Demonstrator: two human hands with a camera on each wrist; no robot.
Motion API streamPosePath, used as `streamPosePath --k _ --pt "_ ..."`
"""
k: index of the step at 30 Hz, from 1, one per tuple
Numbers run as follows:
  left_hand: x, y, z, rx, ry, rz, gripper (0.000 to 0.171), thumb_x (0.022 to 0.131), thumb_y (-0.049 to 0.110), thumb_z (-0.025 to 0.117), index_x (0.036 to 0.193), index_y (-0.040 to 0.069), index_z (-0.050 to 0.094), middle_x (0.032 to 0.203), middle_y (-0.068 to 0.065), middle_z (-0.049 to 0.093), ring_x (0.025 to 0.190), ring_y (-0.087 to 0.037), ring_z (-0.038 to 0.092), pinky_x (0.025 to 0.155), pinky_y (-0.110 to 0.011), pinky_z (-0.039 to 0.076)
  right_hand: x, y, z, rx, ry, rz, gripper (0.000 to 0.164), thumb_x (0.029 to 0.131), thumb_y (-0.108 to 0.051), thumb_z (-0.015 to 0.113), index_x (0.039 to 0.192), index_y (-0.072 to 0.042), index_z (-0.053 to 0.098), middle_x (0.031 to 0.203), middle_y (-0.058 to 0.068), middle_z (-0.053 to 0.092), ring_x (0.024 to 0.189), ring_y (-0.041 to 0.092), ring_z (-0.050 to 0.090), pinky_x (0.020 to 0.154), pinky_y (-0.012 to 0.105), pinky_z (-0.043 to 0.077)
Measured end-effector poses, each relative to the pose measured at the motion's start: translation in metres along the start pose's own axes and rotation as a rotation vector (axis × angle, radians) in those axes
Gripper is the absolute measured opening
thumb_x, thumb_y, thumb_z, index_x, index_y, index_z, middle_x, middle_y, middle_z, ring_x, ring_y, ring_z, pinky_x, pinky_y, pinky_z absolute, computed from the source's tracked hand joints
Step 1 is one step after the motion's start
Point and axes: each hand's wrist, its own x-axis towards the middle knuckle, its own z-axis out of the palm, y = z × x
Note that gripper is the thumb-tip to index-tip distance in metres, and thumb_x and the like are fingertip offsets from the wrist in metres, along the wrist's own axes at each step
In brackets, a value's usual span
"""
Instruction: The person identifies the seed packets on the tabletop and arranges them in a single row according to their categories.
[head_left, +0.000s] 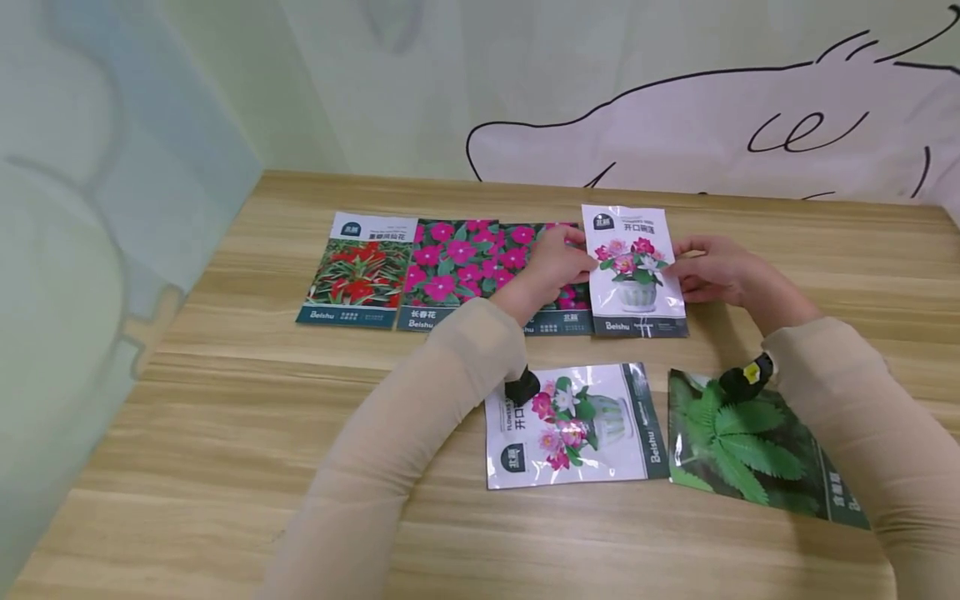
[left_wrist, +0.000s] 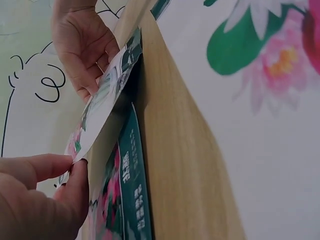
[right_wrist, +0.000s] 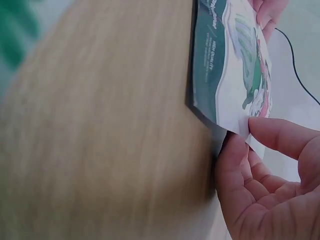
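Observation:
Both hands hold a white seed packet (head_left: 633, 275) printed with pink flowers in a pot, upright to the head view at the right end of a row. My left hand (head_left: 553, 265) pinches its left edge between thumb and finger, and my right hand (head_left: 716, 271) pinches the right edge. In the left wrist view the packet (left_wrist: 100, 115) tilts up from the wood. Left of it lie two magenta-flower packets (head_left: 450, 271), the nearer one partly covered by the left hand. A red-flower packet (head_left: 358, 275) is at the row's left end.
Closer to me, a second white potted-flower packet (head_left: 600, 433) lies turned sideways, partly under the left forearm. Beside it a green-leaf packet (head_left: 738, 450) is partly covered by the right forearm. The wooden table (head_left: 247, 392) meets a wall (head_left: 375, 100) with line drawings at the back.

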Motion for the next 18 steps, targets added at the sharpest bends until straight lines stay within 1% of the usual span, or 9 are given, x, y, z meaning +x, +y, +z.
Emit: streamPosePath --k 4,11,14,18 --pt "0.0014 -0.0008 0.0040 0.037 0.015 0.001 0.043 0.082 -0.012 0.061 0.122 -0.004 0.048 0.105 -0.018 0.056 0.072 -0.018 0.057 0.067 -0.022 0.055 0.0002 0.0010 -0.0018 -0.024 0.018 -0.005 0.031 0.092 -0.013 0.058 0.116 -0.005 0.041 0.080 0.000 0.056 0.067 0.013 0.054 0.066 0.024 0.054" --pt "0.0005 -0.0002 0.0056 0.109 0.017 -0.005 0.042 0.084 -0.008 0.060 0.124 -0.003 0.049 0.108 -0.018 0.057 0.076 -0.019 0.059 0.066 -0.020 0.054 0.0013 0.0018 -0.0023 -0.053 0.041 0.003 0.033 0.091 -0.012 0.060 0.117 -0.003 0.041 0.081 0.002 0.053 0.067 0.013 0.053 0.064 0.024 0.054" --pt "0.0006 0.0007 0.0053 0.112 0.012 -0.008 0.042 0.084 -0.009 0.060 0.125 -0.004 0.050 0.110 -0.018 0.058 0.076 -0.019 0.059 0.066 -0.018 0.054 0.0023 0.0018 -0.0027 -0.079 0.057 0.006 0.036 0.091 -0.013 0.060 0.119 -0.002 0.041 0.081 0.002 0.053 0.065 0.013 0.053 0.062 0.024 0.053" --pt "0.0011 0.0013 0.0044 0.110 -0.012 -0.007 0.041 0.085 -0.009 0.058 0.125 -0.007 0.050 0.113 -0.020 0.057 0.074 -0.017 0.058 0.066 -0.018 0.053 0.0029 0.0017 -0.0034 -0.102 0.074 0.016 0.038 0.090 -0.014 0.061 0.120 -0.001 0.041 0.080 0.002 0.053 0.064 0.013 0.052 0.060 0.023 0.053"
